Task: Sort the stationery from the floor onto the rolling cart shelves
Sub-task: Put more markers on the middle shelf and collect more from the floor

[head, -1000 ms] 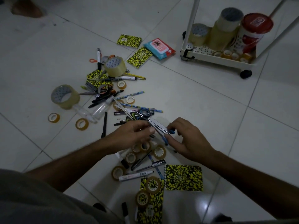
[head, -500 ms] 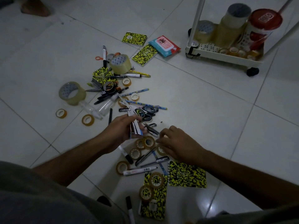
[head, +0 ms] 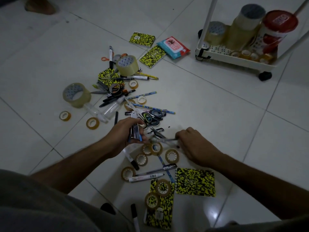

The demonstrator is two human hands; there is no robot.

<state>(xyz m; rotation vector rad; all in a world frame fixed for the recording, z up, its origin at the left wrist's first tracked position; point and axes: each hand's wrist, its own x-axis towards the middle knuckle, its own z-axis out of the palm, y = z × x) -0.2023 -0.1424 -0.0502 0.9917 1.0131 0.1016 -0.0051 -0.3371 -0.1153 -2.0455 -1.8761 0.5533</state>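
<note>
Stationery lies scattered on the tiled floor: pens, scissors (head: 151,117), small tape rolls (head: 171,155), big tape rolls (head: 76,95) and yellow-black notebooks (head: 195,184). My left hand (head: 124,137) grips a bundle of pens (head: 135,133) upright above the pile. Just to its right, my right hand (head: 194,144) pinches a pen (head: 164,140) low over the floor. The white rolling cart (head: 234,59) stands at the upper right; its bottom shelf holds big tape rolls, small tape rolls and a red-lidded canister (head: 275,30).
A blue-pink wipes packet (head: 173,46) lies left of the cart beside two notebooks. A cart wheel (head: 265,75) sits on the floor. Someone's foot (head: 40,6) is at the top left. My knees fill the bottom edge.
My left hand has gathered the pens and turned the bundle upright. My right hand let go of it, dropped lower and to the right, and picked up another pen.
</note>
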